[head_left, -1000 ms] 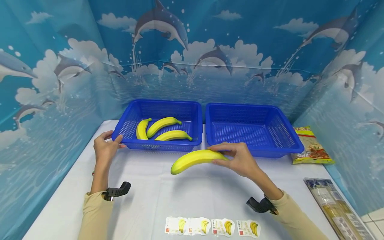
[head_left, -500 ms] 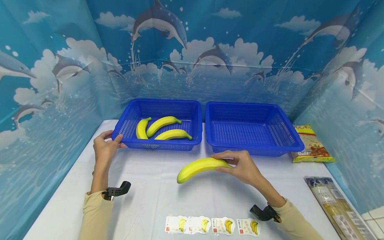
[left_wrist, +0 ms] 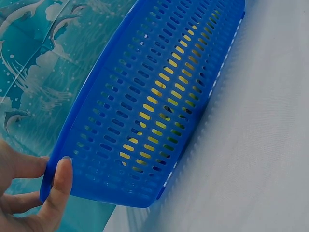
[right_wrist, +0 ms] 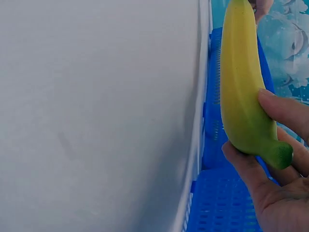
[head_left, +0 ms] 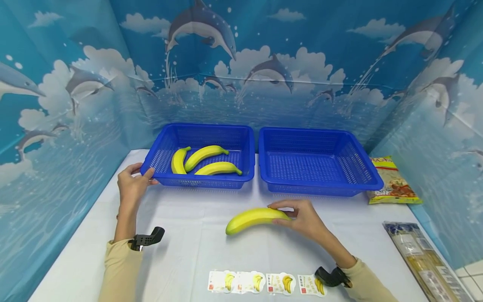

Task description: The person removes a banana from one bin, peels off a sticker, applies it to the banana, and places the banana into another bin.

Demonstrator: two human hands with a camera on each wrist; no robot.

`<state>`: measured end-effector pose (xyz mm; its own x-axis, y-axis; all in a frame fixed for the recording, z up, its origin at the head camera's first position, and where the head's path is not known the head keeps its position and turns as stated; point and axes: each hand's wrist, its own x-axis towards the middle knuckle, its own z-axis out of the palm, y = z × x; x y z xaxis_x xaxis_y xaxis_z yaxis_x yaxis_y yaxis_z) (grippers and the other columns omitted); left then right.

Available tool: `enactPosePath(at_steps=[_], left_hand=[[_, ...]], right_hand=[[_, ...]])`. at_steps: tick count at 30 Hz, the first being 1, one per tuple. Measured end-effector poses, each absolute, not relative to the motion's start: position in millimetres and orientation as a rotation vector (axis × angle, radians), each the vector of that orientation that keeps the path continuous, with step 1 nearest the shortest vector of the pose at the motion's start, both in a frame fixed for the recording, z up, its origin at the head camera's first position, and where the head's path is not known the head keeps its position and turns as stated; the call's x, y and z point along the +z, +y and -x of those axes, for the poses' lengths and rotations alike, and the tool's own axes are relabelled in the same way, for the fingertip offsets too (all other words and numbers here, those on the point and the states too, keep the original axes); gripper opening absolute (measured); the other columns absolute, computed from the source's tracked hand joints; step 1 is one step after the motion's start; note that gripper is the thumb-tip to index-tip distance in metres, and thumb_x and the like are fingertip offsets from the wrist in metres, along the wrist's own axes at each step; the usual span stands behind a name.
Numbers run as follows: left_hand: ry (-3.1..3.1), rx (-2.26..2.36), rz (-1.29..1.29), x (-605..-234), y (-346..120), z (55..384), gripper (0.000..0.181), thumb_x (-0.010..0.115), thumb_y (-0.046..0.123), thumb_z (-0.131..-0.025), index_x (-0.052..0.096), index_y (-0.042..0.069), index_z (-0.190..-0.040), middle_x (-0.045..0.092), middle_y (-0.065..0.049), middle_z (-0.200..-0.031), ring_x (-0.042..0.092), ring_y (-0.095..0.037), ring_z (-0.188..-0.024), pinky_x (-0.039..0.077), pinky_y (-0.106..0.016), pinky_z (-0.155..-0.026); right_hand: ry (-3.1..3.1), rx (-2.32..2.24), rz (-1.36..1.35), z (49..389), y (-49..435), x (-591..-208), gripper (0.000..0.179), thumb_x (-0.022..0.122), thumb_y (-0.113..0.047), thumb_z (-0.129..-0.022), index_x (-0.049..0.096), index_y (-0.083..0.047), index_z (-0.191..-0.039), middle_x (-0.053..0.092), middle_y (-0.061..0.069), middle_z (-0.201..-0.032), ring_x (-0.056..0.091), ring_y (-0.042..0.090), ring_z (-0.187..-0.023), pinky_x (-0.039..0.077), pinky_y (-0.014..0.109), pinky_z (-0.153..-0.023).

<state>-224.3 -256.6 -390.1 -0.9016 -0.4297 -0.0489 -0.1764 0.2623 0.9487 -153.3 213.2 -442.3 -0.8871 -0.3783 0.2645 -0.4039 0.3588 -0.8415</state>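
Currently, toward half-past eight, the left hand (head_left: 133,184) pinches the rim of a blue basket (head_left: 226,183), three bananas (head_left: 205,156) inside, while near half-past five a single banana (head_left: 254,219) is over the desk (head_left: 177,264), stem end gripped by the right hand (head_left: 305,219).

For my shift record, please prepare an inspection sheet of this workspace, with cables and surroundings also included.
Surface: white cloth, slightly creased.
Job's things: one held banana; three bananas inside the left blue basket; right blue basket beside it.
Clutter: four banana cards in a row, near side; food packet beside the right blue basket; long clear pack at the right, contents uncertain.
Hands: left hand grips the left blue basket's near-left corner; right hand pinches the held banana by its stem end; black device on each wrist.
Cables: nothing seen.
Surroundings: dolphin-print curtain at the back and both sides; pale tiles at the lower right.
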Motion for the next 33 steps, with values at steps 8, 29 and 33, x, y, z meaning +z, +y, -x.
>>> enactPosePath(at_steps=[8, 29, 33], left_hand=[[-2.322, -1.686, -0.576, -390.6, -256.9, 224.7, 0.064, 0.066, 0.021, -0.109, 0.041, -0.003, -0.162, 0.054, -0.025, -0.15, 0.07, 0.0, -0.061, 0.057, -0.011, -0.069], [-2.321, -1.681, -0.556, -389.6, -255.8, 223.2, 0.063, 0.066, 0.02, -0.109, 0.04, -0.004, -0.162, 0.053, -0.025, -0.151, 0.071, 0.0, -0.061, 0.06, -0.014, -0.072], [-2.318, -1.683, -0.559, -390.2, -255.6, 222.9, 0.063, 0.065, 0.02, -0.109, 0.04, -0.003, -0.162, 0.054, -0.025, -0.15, 0.071, 0.0, -0.062, 0.059, -0.013, -0.07]], right_hand=[[-2.566, 1.57, -0.751, 153.2, 214.2, -450.5, 0.037, 0.091, 0.005, -0.082, 0.08, 0.0, -0.117, 0.079, 0.016, -0.119, 0.073, 0.042, -0.114, 0.063, 0.031, -0.089], [-2.635, 1.524, -0.741, 159.0, 218.3, -457.0, 0.038, 0.091, 0.005, -0.081, 0.08, 0.001, -0.117, 0.079, 0.015, -0.117, 0.074, 0.041, -0.114, 0.062, 0.032, -0.093], [-2.664, 1.536, -0.74, 161.9, 220.7, -456.5, 0.039, 0.091, 0.005, -0.081, 0.079, 0.003, -0.118, 0.079, 0.016, -0.116, 0.074, 0.041, -0.114, 0.061, 0.032, -0.096]])
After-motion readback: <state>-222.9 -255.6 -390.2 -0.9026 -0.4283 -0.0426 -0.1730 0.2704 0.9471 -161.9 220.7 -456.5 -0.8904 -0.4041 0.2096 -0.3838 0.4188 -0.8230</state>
